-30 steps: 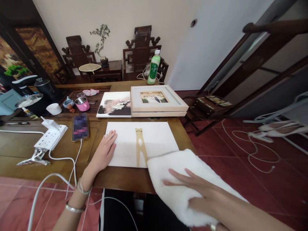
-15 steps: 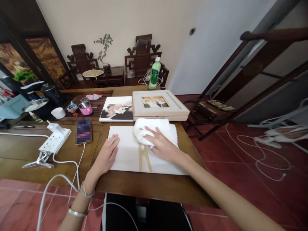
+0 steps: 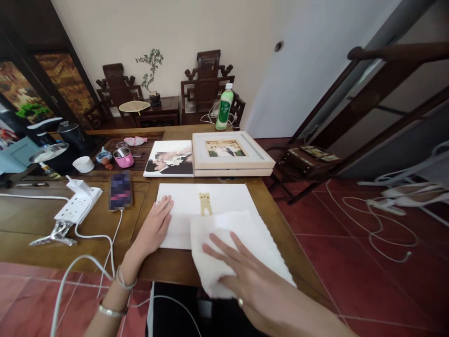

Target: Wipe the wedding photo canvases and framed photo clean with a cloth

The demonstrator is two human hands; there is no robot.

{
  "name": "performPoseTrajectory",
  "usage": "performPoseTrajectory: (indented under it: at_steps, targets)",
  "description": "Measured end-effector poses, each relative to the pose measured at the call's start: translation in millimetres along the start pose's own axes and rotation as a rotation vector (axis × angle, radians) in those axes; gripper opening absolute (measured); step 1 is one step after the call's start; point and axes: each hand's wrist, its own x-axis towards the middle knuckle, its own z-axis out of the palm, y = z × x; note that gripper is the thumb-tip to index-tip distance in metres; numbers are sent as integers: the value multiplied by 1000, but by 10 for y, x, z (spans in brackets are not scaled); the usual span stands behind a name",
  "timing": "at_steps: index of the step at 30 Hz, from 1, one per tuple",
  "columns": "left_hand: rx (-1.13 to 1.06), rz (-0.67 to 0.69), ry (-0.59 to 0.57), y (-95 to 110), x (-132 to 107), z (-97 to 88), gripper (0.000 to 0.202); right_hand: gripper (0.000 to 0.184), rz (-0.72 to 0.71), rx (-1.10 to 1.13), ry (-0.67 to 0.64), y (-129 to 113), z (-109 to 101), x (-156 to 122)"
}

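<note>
my left hand flat, gripping nothing, on the white panel; my right hand splayed, unclenched, over the white cloth | panel on table, cloth across its near right | panel looks stiff, best held by edges; cloth likely soft, light

Back wall: plain cream.
Right-hand wall panel: pale blue-grey and smooth, with a round dark fitting.
Floor: red square tiles, thin pale joints.
Chairs: two, carved dark wood, near the back wall.
Side table: low, dark, between the chairs, bearing a small potted tree.
Left panels: dark frames around golden-brown scenery.
Right-hand frame: dark wooden rails.
Table: brown wood, slightly glossy.
Light: soft, dimmer toward the far right.
</note>
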Motion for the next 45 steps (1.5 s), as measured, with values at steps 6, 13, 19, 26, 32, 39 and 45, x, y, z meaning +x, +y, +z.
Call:
performPoseTrajectory:
  at_steps: [6, 13, 19, 26, 32, 39, 45]
  targets:
    - [3, 10, 1, -7, 4, 1, 43, 56, 19, 125, -97, -9, -413, -59]
    - [9, 3, -1, 1, 4, -4, 44, 51, 81, -139, 201, 538, -225, 604]
    - [27, -14, -22, 16, 9, -5, 44, 42, 83, -258, 205, 646, 43, 881]
    - [21, -10, -20, 10, 3, -1, 43, 36, 16, -151, 51, 62, 154, 462]
    - [10, -8, -11, 15, -2, -1, 43, 44, -58, 20, 1, -111, 69, 236]
    - [7, -10, -16, 19, -2, -4, 44, 56, 12, -14, 117, 397, -103, 634]
    - [-11, -6, -4, 20, 0, 6, 44, 46, 148, -239, 162, 547, 5, 1143]
